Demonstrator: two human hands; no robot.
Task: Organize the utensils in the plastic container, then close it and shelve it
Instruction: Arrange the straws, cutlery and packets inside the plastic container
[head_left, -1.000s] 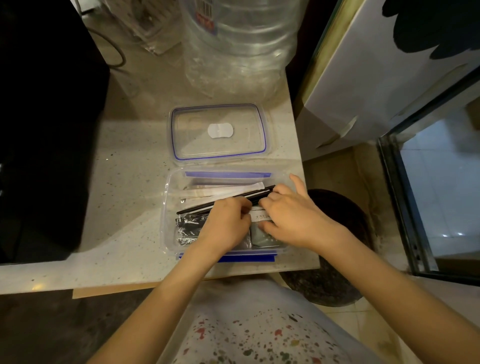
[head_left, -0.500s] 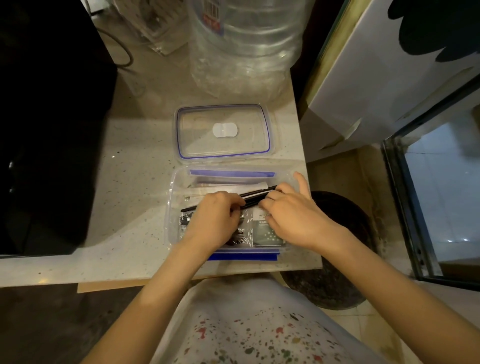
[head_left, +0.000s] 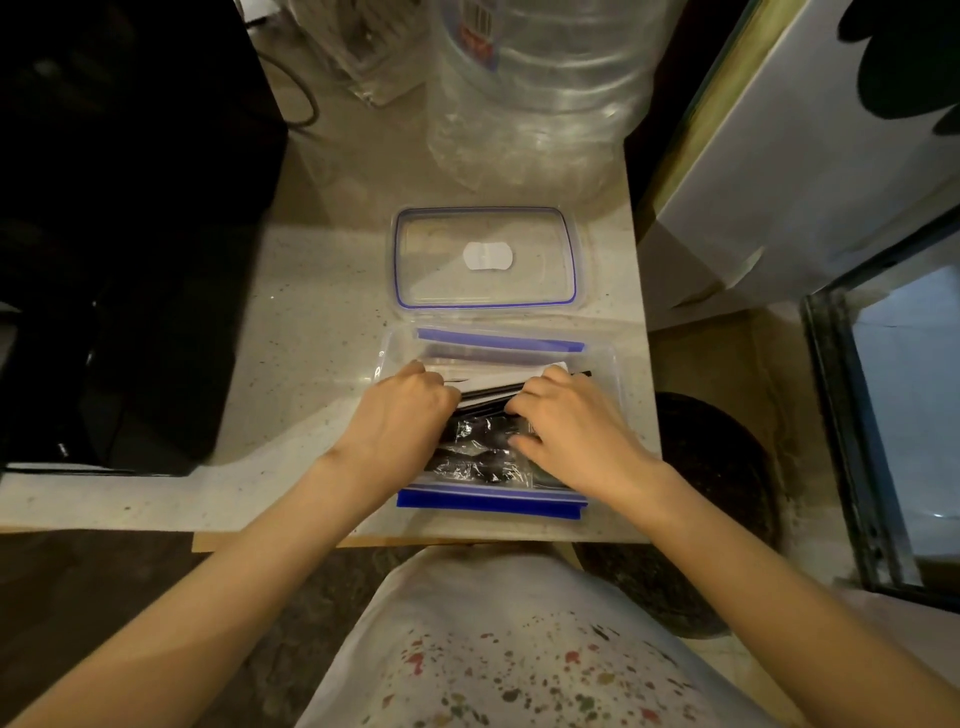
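Note:
A clear plastic container (head_left: 605, 364) with blue clip flaps sits open at the counter's front edge. Inside lie black utensils in clear wrappers (head_left: 475, 452), black chopsticks (head_left: 493, 392) and white paper sleeves (head_left: 493, 371). My left hand (head_left: 400, 415) is curled over the left end of the chopsticks and sleeves. My right hand (head_left: 566, 421) grips their right end, with its fingers pressing on the wrapped utensils. The container's lid (head_left: 485, 257), clear with a blue seal and a white sticker, lies flat just behind the container.
A large clear water jug (head_left: 535, 93) stands behind the lid. A black appliance (head_left: 130, 234) fills the counter's left side. A white cabinet (head_left: 810, 171) is to the right, a dark round bin (head_left: 717, 467) on the floor below the counter's right edge.
Both hands have spread apart along the chopsticks, the left sliding toward the container's left wall. The wrapped black utensils between them are now exposed.

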